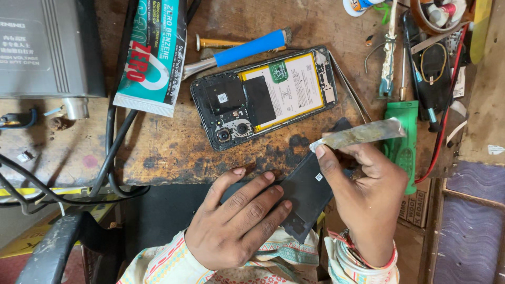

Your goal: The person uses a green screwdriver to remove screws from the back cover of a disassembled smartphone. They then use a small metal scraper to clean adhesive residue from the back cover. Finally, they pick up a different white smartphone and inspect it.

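My left hand (pixel 239 218) lies flat on a black phone back cover (pixel 310 189) and presses it against the front edge of the worn wooden bench (pixel 173 152). My right hand (pixel 365 192) holds a dirty flat metal scraper blade (pixel 360 134) by its left end, just above the cover's upper edge. Farther back on the bench lies an opened phone (pixel 263 97), its yellow-rimmed battery and camera modules showing.
A teal and white glue tube (pixel 152 58) and a blue-handled brush (pixel 242 50) lie behind the phone. Tweezers (pixel 350 89), a green-handled tool (pixel 402 134) and screwdrivers crowd the right. A grey metal box (pixel 47 47) and black cables (pixel 113 147) occupy the left.
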